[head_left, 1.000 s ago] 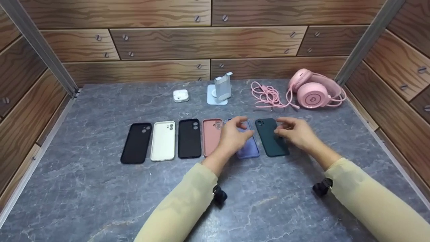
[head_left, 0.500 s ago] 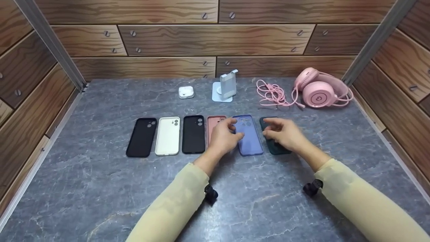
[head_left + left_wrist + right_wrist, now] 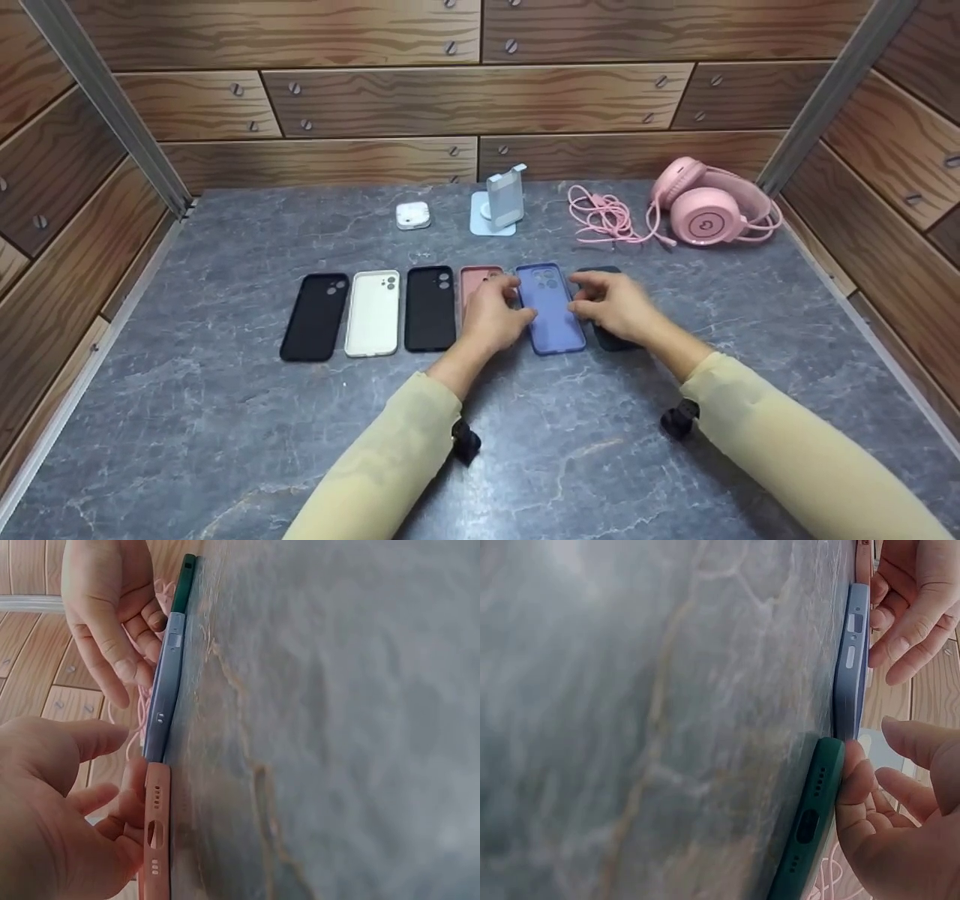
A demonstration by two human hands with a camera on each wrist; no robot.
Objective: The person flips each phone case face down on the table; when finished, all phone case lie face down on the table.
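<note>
A blue-purple phone case [image 3: 551, 319] lies between my two hands, near the right end of a row of cases. My left hand [image 3: 491, 316] is over the pink phone case [image 3: 474, 283] and partly hides it; its thumb and index finger are apart at the blue case's left edge. Over the dark green phone case [image 3: 806, 825], my right hand [image 3: 619, 309] has its fingertips close to the blue case's right edge. Both hands have loosely bent fingers and grip nothing. In the left wrist view, some left fingers touch the pink case's side.
Further left lie a black case [image 3: 430, 309], a white case [image 3: 372, 313] and another black case [image 3: 313, 318]. Behind the row are a white earphone box [image 3: 412, 215], a light-blue stand [image 3: 504, 199] and pink headphones [image 3: 705, 214] with a coiled cable [image 3: 604, 215]. Wood-patterned panels enclose the table.
My left hand has moved left off the blue case to its left side, over the pink one. The right hand has shifted left across the green case toward the blue one.
</note>
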